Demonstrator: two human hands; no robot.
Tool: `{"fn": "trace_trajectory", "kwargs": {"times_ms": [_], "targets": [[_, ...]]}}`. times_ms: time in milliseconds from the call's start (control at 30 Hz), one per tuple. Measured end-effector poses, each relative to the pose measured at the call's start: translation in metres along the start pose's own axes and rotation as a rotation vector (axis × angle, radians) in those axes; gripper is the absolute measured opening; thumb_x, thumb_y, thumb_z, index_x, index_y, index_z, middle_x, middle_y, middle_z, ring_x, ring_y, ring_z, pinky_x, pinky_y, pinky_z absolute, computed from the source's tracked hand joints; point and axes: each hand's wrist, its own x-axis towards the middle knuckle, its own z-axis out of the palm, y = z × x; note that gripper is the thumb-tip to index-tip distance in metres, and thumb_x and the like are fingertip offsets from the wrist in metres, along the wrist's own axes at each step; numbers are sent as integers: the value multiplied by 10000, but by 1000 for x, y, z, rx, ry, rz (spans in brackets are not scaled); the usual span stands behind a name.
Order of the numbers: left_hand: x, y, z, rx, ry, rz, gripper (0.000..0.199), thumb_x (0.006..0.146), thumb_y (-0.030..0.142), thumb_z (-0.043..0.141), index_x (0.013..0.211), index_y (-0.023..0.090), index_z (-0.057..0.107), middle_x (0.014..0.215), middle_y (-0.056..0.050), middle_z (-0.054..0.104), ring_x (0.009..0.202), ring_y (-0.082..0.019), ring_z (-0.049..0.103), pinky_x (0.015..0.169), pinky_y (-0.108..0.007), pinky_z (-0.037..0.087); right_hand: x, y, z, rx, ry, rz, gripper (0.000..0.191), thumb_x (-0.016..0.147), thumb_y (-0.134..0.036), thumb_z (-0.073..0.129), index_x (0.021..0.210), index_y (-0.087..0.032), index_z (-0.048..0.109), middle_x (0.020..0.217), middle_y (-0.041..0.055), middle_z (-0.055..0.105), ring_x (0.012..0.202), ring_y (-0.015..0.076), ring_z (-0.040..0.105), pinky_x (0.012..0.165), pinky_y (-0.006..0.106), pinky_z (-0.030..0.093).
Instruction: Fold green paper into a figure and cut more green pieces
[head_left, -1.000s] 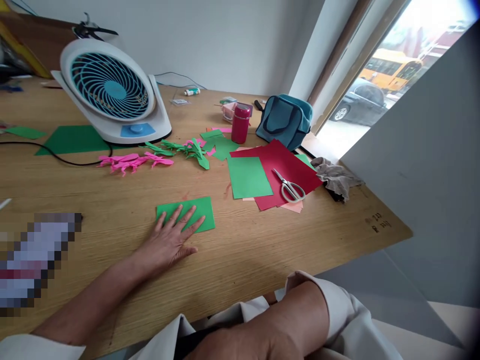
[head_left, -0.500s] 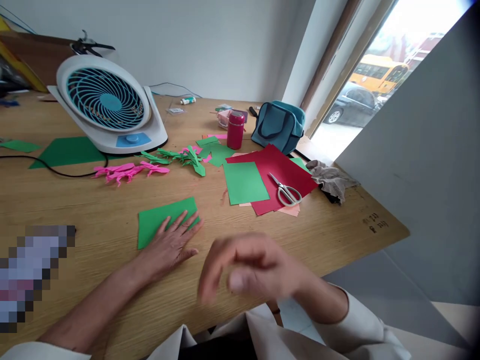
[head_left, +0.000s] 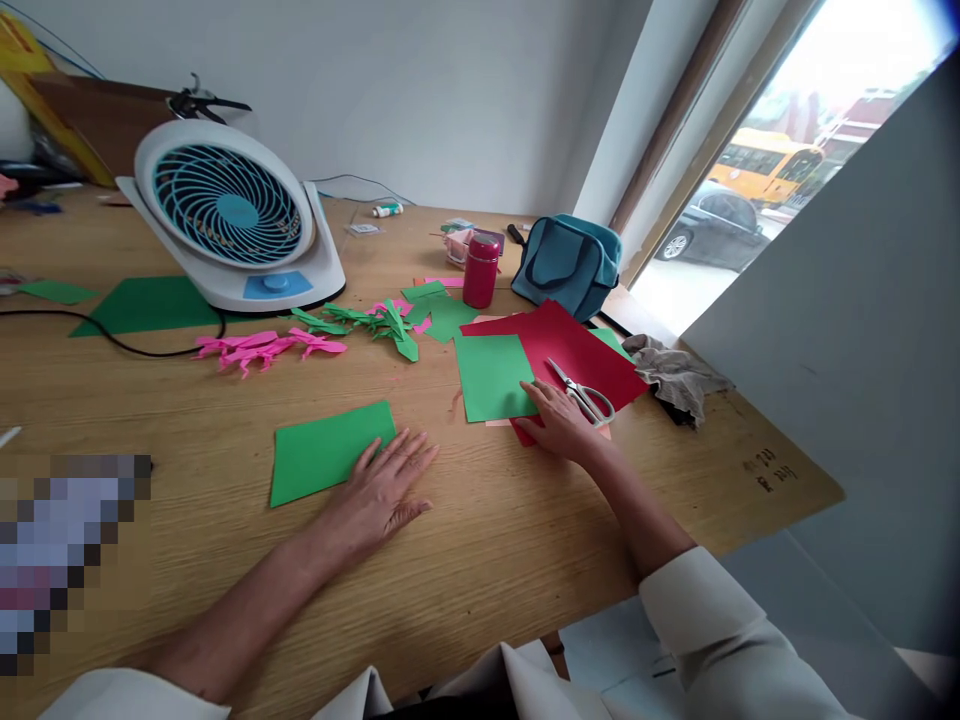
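Observation:
My left hand (head_left: pixel 382 490) lies flat with its fingers spread, the fingertips over the right edge of a dark green sheet (head_left: pixel 322 452) on the table. Over the pile on the right, my right hand (head_left: pixel 559 420) has its fingers apart and holds nothing. Its fingertips touch or hover at the right edge of a light green sheet (head_left: pixel 495 375). Beneath that sheet lies red paper (head_left: pixel 581 345). White-handled scissors (head_left: pixel 592 402) rest on the red paper, just beyond my right hand, which partly covers the lower part of the pile.
Behind are a white fan (head_left: pixel 232 205), pink paper figures (head_left: pixel 262 347), green paper figures (head_left: pixel 390 325), a red flask (head_left: pixel 481 270) and a blue bag (head_left: pixel 570 262). A grey cloth (head_left: pixel 675 375) lies at the right; a blurred-out object (head_left: pixel 67 550) is at the left.
My right hand has moved forward and right, from above the front of the table to the paper pile. My left hand has slid slightly right, uncovering more of the dark green sheet.

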Motion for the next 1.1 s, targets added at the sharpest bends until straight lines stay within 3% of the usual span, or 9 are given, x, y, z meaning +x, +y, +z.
{"fn": "trace_trajectory", "kwargs": {"times_ms": [167,367,467,633,733,833,967,1100], "targets": [[-3,0,0,-32,43,6,622,1002,532,335,1541,225,301,1581,-96,369,1480,-290,281,1177,-534,256,-1,-3,1,-54,66,-75,526,965,-393,529,1416,-129,466,1380,185,547,1214,325,555,988,437,429],[-1,1,-4,-101,102,-27,535,1011,404,391,1517,242,330,1533,-87,447,1446,-257,352,1185,-502,264,-6,-12,0,-107,70,-112,292,979,-228,485,1235,-139,591,1241,160,630,1065,279,615,886,376,461],[18,6,-9,-115,111,-30,500,987,353,443,1466,216,400,1491,-106,489,1401,-263,410,1168,-493,303,-8,-16,0,-83,80,-153,287,976,-214,481,1235,-158,589,1252,147,629,1107,271,600,894,365,461],[74,12,-11,-51,92,-76,517,915,185,487,1431,159,453,1521,-160,433,1402,-289,400,1147,-495,328,-11,-18,7,-59,132,-125,392,970,-266,515,1343,-149,526,1375,166,551,1193,285,561,964,391,452],[100,6,-7,-92,37,-138,550,917,288,536,1446,179,432,1564,-157,375,1439,-307,349,1142,-546,318,-9,-19,9,-74,138,-104,427,977,-305,516,1369,-136,506,1387,176,548,1226,296,537,999,412,432],[112,-5,-6,-113,33,-95,557,915,358,575,1438,214,448,1531,-132,435,1410,-300,396,1128,-540,337,-5,-23,6,-122,111,-126,403,993,-296,481,1359,-131,514,1319,168,599,1181,298,554,970,410,440],[113,-11,-7,-119,93,38,500,928,311,580,1404,182,501,1460,-136,509,1341,-271,469,1115,-449,381,-3,-26,3,-174,90,-113,364,1003,-234,436,1340,-136,531,1259,162,631,1102,292,583,901,390,457],[108,-10,-3,-146,154,60,481,911,344,606,1364,191,550,1380,-132,568,1269,-282,505,1096,-467,401,-5,-30,5,-93,140,-97,387,1007,-273,446,1356,-123,523,1263,145,640,1104,285,579,938,383,447]]}}
